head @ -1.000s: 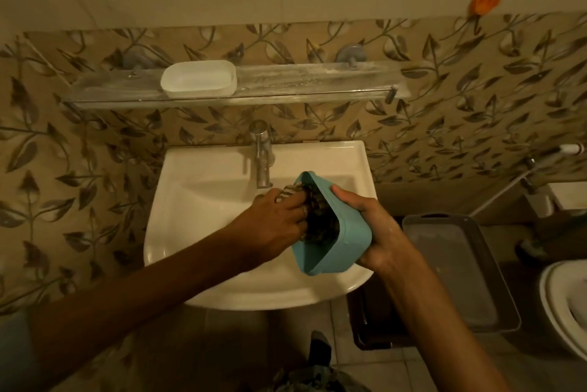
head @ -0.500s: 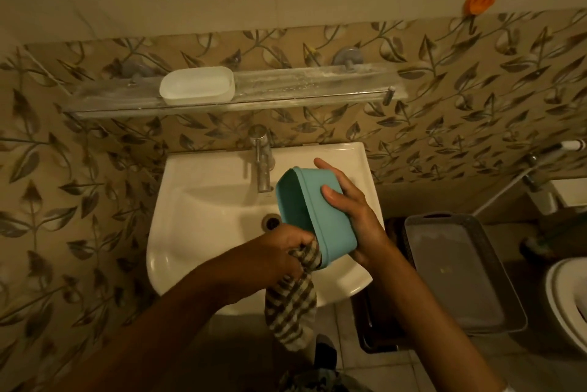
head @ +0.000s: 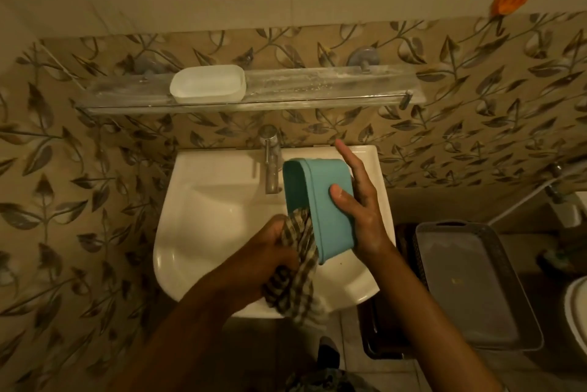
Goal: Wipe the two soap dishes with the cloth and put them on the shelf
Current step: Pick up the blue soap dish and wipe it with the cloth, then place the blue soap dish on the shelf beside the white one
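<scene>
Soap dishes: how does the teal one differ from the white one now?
The teal soap dish is tipped on edge, the white soap dish sits flat. The teal one is held by the right hand over the sink; the white one rests untouched on the shelf. Both are rounded rectangles.

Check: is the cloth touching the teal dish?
Touching. Head view: the cloth, gripped by the left hand, tucks into the teal dish's open lower end, against its rim.
</scene>
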{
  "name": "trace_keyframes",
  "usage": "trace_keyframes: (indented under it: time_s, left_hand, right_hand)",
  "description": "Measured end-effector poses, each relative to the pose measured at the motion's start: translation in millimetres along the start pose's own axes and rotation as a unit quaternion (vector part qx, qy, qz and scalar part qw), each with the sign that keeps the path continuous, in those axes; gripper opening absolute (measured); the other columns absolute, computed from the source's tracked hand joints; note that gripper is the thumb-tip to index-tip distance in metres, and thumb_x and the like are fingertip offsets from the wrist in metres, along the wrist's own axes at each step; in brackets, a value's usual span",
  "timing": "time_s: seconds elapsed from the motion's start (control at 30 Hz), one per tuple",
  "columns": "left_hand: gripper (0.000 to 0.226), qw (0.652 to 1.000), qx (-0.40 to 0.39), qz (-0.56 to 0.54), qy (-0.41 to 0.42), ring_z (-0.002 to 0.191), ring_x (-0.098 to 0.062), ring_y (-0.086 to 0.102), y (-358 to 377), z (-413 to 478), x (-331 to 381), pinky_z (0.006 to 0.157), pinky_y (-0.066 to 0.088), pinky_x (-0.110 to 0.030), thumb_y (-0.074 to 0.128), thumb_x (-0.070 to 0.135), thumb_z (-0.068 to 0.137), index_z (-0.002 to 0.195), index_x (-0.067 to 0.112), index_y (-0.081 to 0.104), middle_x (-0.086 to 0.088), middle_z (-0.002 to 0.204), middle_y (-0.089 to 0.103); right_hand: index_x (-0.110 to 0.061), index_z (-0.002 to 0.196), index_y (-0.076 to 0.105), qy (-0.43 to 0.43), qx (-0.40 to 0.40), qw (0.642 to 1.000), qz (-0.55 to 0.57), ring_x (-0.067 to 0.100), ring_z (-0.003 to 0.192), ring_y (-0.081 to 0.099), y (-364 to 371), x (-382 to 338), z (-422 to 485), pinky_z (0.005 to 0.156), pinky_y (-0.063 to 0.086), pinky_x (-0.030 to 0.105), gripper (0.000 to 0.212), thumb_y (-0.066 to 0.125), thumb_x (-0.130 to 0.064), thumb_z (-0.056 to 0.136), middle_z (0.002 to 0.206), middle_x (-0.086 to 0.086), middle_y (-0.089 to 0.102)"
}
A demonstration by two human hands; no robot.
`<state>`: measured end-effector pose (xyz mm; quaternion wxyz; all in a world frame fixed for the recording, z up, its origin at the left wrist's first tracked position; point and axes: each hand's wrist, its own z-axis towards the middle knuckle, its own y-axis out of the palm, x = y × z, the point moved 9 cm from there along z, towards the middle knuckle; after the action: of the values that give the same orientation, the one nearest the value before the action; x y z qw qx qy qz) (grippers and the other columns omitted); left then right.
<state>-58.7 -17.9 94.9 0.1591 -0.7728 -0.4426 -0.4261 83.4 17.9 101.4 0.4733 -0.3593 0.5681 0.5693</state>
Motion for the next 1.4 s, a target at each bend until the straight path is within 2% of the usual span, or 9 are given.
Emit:
trace_keyframes:
  time_s: [0.23,0.4,0.53,0.67,0.8,1.0,1.17,1.27,1.4]
  left_hand:
    - [0.043,0.996,0.054,0.065,-0.021,0.091,-0.028,0.066,-109,31,8,0.069,0.057,-0.036,0.053,-0.008,0.062,0.100,0.012,0.062,-0.015,0.098,0.069]
    - [0.028,0.954,0.294,0.056,-0.016,0.046,-0.018,0.058,-191,94,22,0.042,0.044,-0.016,0.036,-0.014,0.081,0.076,0.001,0.059,-0.017,0.068,0.053]
    - [0.031,0.850,0.443,0.260,0.114,0.097,-0.027,0.057,-217,134,77,0.083,0.047,-0.032,0.055,-0.010,0.079,0.110,-0.008,0.058,-0.017,0.106,0.060]
    - [0.057,0.792,0.350,0.457,0.204,0.127,-0.039,0.042,-192,177,104,0.107,0.035,-0.039,0.054,-0.014,0.074,0.129,0.000,0.049,-0.024,0.135,0.047]
    - [0.035,0.833,0.207,0.495,0.136,0.117,-0.035,0.054,-186,206,69,0.097,0.043,-0.033,0.064,-0.004,0.077,0.111,0.002,0.064,-0.018,0.122,0.059]
    - [0.027,0.873,0.343,0.303,0.170,0.105,-0.032,0.062,-201,142,34,0.087,0.044,-0.025,0.054,-0.011,0.080,0.095,0.003,0.071,-0.019,0.109,0.068]
    - [0.015,0.969,0.201,0.012,0.143,0.097,-0.025,0.069,-139,79,-3,0.068,0.054,-0.027,0.058,0.026,0.084,0.094,0.024,0.070,-0.008,0.103,0.073]
    - [0.031,0.967,0.129,-0.039,0.216,0.098,-0.017,0.069,-98,39,16,0.068,0.056,-0.025,0.064,0.044,0.073,0.102,0.034,0.069,0.003,0.108,0.073]
    - [0.046,0.931,0.182,0.046,0.312,0.102,-0.006,0.065,-84,6,68,0.072,0.054,-0.019,0.077,0.040,0.067,0.111,0.034,0.063,0.011,0.110,0.070]
  right_hand:
    - [-0.031,0.126,0.052,0.106,0.153,0.976,0.112,0.024,0.093,0.065,-63,46,8,0.068,0.059,0.039,0.046,0.060,-0.034,0.080,0.117,0.012,0.059]
    - [-0.031,0.113,0.058,0.114,0.138,0.981,0.073,0.023,0.092,0.067,-76,58,5,0.065,0.057,0.036,0.036,0.065,-0.031,0.078,0.114,0.011,0.060]
    - [-0.028,0.114,0.057,0.137,0.121,0.979,0.085,0.021,0.089,0.068,-69,67,-4,0.065,0.058,0.034,0.036,0.063,-0.029,0.079,0.109,0.008,0.063]
    - [-0.028,0.117,0.057,0.158,0.107,0.978,0.088,0.023,0.090,0.069,-62,71,-20,0.066,0.058,0.036,0.041,0.064,-0.031,0.076,0.107,0.007,0.066]
    - [-0.029,0.113,0.059,0.170,0.110,0.974,0.098,0.019,0.085,0.070,-61,73,-29,0.064,0.057,0.033,0.041,0.070,-0.031,0.074,0.100,0.004,0.069]
    - [-0.020,0.109,0.054,0.170,0.151,0.964,0.138,0.027,0.096,0.066,-53,77,-28,0.068,0.058,0.037,0.041,0.069,-0.021,0.071,0.104,0.014,0.064]
    - [-0.027,0.121,0.048,0.133,0.155,0.966,0.157,0.027,0.103,0.067,-25,59,-13,0.071,0.059,0.037,0.058,0.072,-0.018,0.069,0.119,0.013,0.060]
    - [-0.038,0.129,0.043,0.081,0.133,0.981,0.117,0.021,0.101,0.068,-7,32,1,0.071,0.059,0.033,0.081,0.084,-0.027,0.060,0.123,0.012,0.057]
    - [-0.049,0.127,0.040,0.014,0.097,0.995,0.010,0.023,0.110,0.062,8,-12,20,0.078,0.059,0.037,0.082,0.080,-0.038,0.057,0.129,0.006,0.053]
